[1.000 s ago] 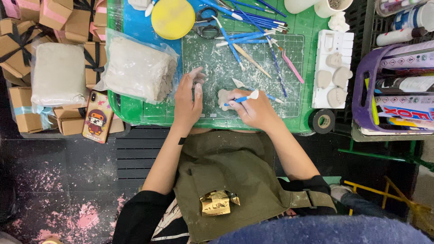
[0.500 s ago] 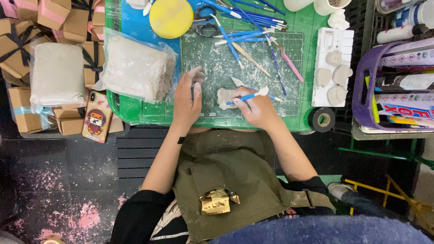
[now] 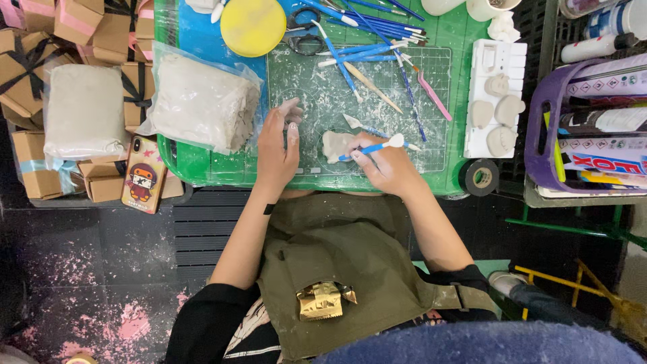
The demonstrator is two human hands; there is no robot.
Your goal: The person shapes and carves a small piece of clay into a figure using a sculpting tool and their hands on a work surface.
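A small flat piece of pale clay (image 3: 335,145) lies on the dusty green cutting mat (image 3: 418,81). My right hand (image 3: 385,168) grips a blue modelling tool with a white tip (image 3: 377,147), its working end touching the clay's right side. My left hand (image 3: 278,143) rests flat on the mat just left of the clay, fingers together and dusted white, holding nothing.
A bagged clay block (image 3: 202,101) and a yellow lid (image 3: 253,25) sit at the mat's left. Scissors (image 3: 303,37) and several blue tools (image 3: 377,40) lie behind. White tray (image 3: 497,101) with clay shapes, tape roll (image 3: 480,177), phone (image 3: 143,174), cardboard boxes (image 3: 40,40).
My right hand has shifted the blue tool slightly along the clay piece. My left hand stays beside it on the mat.
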